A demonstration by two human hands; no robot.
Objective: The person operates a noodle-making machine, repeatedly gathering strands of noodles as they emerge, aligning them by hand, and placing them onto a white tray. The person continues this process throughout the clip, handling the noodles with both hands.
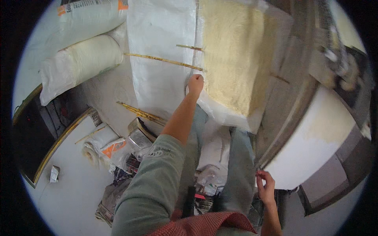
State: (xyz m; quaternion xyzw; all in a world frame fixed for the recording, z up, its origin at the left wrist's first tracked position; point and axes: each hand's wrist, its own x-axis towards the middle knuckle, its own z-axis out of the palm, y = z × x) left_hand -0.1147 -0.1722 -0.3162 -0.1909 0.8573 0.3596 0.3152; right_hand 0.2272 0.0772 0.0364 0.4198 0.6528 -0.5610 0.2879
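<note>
A pale yellow, grainy-looking layer (232,59) lies on a whitish plastic sheet (220,108) in front of me. My left hand (195,83) is closed at the sheet's left edge, its fingers seeming to pinch the plastic. Just beyond that fist, a long thin bamboo stick (163,60) ends at the sheet, and a shorter stick (189,47) lies farther off. Low on the right, my right hand (265,184) has thumb and finger pinched together beside the corner of a white panel (311,141). Whatever those fingertips hold is too small to make out.
Filled white plastic sacks (84,59) lie at the far left. A white plastic strip (161,27) runs beside the yellow layer. More bamboo sticks (141,113) lie left of my forearm, above a heap of bags and cloth (118,157). A long brownish ledge (291,118) borders the right side.
</note>
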